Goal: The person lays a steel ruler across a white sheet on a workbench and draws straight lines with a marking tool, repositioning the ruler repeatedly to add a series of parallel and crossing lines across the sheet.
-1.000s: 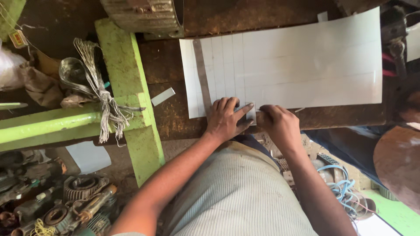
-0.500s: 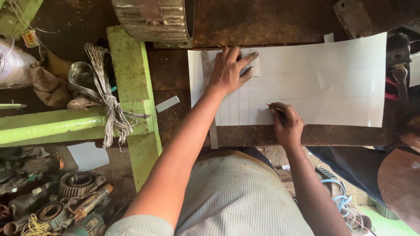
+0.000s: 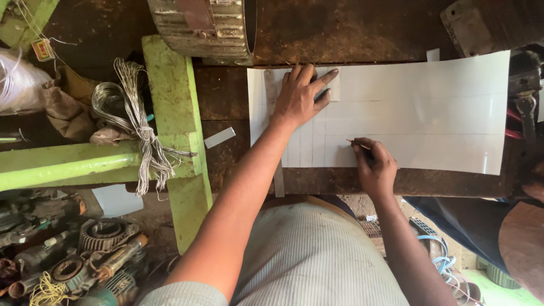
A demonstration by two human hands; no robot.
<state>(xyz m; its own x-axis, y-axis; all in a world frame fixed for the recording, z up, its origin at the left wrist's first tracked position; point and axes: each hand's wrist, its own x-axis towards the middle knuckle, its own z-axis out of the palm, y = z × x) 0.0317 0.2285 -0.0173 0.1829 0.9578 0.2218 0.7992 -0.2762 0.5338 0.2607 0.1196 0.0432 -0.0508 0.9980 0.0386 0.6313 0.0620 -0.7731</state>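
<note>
A small yellow and red tag [image 3: 42, 49] on thin wire hangs at the far left corner of the worktop [image 3: 362, 34], a dark, rusty, pitted slab; beside it lies a crumpled white plastic bag [image 3: 17, 82]. A glossy white sheet [image 3: 430, 113], ruled with faint lines into narrow strips, lies flat along the near edge toward the right, its right end just beside a red-handled tool [image 3: 524, 102]. The left hand [image 3: 298, 96] presses flat, fingers spread, on the sheet's far left part, holding down a thin grey metal ruler [image 3: 276, 141] that runs across the sheet and overhangs the near edge. The right hand [image 3: 374, 164] is closed around a slim pencil [image 3: 358, 144], its tip on the sheet near the near edge. A ribbed metal drum [image 3: 209, 28] sits at the far edge. A hank of grey wire [image 3: 136, 119] drapes over the chipped lime-green frame [image 3: 175, 136] at left.
</note>
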